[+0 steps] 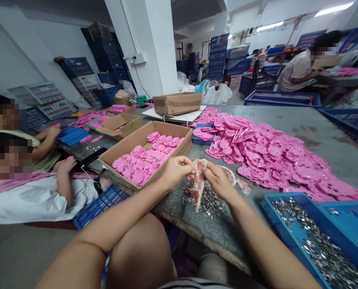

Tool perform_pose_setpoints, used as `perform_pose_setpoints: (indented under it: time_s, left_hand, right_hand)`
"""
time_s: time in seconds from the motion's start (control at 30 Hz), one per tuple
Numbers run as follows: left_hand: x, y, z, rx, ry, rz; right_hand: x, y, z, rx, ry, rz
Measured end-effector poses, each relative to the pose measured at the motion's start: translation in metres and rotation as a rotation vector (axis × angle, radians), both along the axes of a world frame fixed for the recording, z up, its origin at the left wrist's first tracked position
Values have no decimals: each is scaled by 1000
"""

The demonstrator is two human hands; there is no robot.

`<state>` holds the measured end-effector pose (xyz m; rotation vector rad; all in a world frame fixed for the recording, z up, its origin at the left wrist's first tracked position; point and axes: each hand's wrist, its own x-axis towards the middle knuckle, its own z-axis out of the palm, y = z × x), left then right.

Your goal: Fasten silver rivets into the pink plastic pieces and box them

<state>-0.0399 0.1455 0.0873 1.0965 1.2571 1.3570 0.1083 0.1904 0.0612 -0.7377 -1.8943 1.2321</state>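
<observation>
My left hand (176, 171) and my right hand (217, 180) meet above the grey table (326, 132), both pinched on a crumpled clear plastic bag (199, 182) with reddish print. The bag hangs down between them over a small heap of tiny metal parts (210, 202). A cardboard box (127, 145) filled with pink round plastic pieces sits just left of my left hand. A big spread of the same pink pieces (266, 154) lies to the right of my right hand.
A blue tray of metal parts (314, 241) stands at the near right. A second cardboard box (176, 102) and a small blue tray (202, 139) sit farther back. Two people sit at the left by a blue crate (102, 204); another person sits at the far right.
</observation>
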Motion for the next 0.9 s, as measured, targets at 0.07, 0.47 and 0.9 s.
perform_pose_setpoints:
  time_s: [0.07,0.47,0.9]
  left_hand:
    - [-3,0,0,-6,-85,-23]
    - [-11,2,-4,84,-3,-68]
    - [-15,-4,1,817,1533,-93]
  right_hand:
    - [3,0,3,-209,77,5]
    - [9,-3,19,-602,180,3]
    - [2,-10,11,-270,-151,123]
